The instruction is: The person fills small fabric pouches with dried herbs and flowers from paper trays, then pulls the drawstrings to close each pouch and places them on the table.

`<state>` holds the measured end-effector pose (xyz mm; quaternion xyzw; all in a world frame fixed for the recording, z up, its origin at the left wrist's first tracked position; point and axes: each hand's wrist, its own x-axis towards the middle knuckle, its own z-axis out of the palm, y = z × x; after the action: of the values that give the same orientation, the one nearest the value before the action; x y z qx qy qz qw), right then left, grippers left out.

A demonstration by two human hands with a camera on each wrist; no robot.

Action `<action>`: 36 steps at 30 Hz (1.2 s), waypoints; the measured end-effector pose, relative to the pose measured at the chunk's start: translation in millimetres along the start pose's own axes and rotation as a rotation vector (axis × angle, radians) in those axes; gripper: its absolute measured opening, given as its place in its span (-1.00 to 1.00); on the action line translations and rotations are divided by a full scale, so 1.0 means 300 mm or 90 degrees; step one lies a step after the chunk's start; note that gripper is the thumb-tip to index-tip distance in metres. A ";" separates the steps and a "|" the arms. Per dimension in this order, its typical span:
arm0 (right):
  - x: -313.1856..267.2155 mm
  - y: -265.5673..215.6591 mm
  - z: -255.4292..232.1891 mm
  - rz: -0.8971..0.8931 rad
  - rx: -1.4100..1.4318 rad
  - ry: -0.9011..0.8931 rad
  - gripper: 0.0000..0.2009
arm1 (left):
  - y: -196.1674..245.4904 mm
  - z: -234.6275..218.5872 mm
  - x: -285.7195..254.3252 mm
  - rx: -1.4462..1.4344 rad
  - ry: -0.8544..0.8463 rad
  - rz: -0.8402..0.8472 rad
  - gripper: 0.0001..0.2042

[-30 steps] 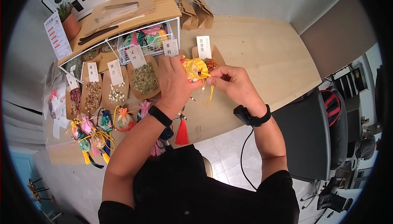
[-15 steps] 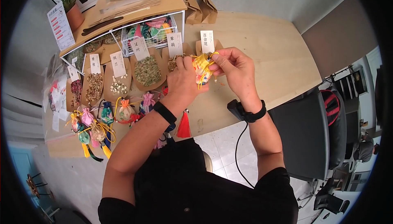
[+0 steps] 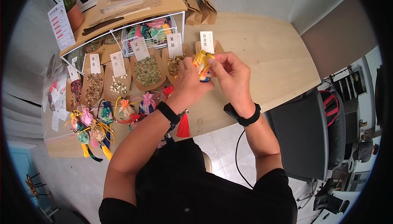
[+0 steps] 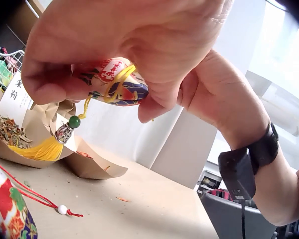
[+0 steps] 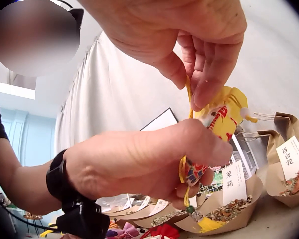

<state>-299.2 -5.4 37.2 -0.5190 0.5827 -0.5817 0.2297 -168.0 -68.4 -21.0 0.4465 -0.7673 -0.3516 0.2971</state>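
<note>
A yellow drawstring pouch (image 3: 201, 62) with a patterned lower part is up above the table, between both hands. My left hand (image 3: 189, 85) grips its lower body; in the left wrist view, thumb and fingers wrap the patterned cloth (image 4: 109, 74). From the pouch hang a green bead (image 4: 74, 122) and a yellow tassel (image 4: 40, 151). At the gathered neck, my right hand (image 3: 235, 74) pinches a thin yellow cord (image 5: 189, 92) between thumb and fingers. The frilled yellow mouth (image 5: 234, 99) points up, beside the right fingertips.
Paper trays of dried herbs, one with green leaves (image 3: 147, 71), stand in a row with label cards. Finished pouches (image 3: 105, 113) and a red tassel (image 3: 184, 125) lie along the front edge. Behind are a wire basket (image 3: 149, 35), a wooden shelf (image 3: 163, 9) and paper bags (image 3: 206, 11).
The right hand has moved from beside the pouch, where the cord hung loose, up to its neck. The pouch has tipped more upright. My left hand has kept its grip.
</note>
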 end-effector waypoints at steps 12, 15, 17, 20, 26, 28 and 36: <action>-0.040 -0.025 0.011 -0.248 -0.331 -0.105 -0.84 | -0.014 0.025 0.018 0.032 0.202 0.149 -0.23; -0.056 -0.072 0.013 -0.282 -0.301 -0.051 -0.86 | -0.007 0.024 0.023 -0.023 0.202 0.173 -0.22; -0.046 -0.065 -0.005 -0.284 -0.240 -0.025 -0.87 | -0.016 0.029 0.046 -0.081 0.192 0.159 -0.22; -0.034 -0.034 -0.063 -0.171 -0.223 0.015 -0.89 | -0.027 0.010 0.063 -0.263 0.115 0.063 -0.29; -0.041 0.173 -0.221 -0.011 -0.440 -0.142 -0.91 | -0.008 -0.059 0.034 -0.434 0.051 0.054 -0.49; -0.073 0.241 -0.228 0.028 -0.473 -0.193 -0.90 | -0.026 -0.065 0.038 -0.443 0.020 0.056 -0.50; -0.100 0.358 -0.169 0.009 -0.545 -0.153 -0.90 | -0.040 -0.016 0.050 -0.544 -0.059 0.019 -0.41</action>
<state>-369.0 19.8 -60.4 -0.6272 0.7437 -0.2223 0.0642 -164.9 -87.3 -25.7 0.2560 -0.5718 -0.6531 0.4254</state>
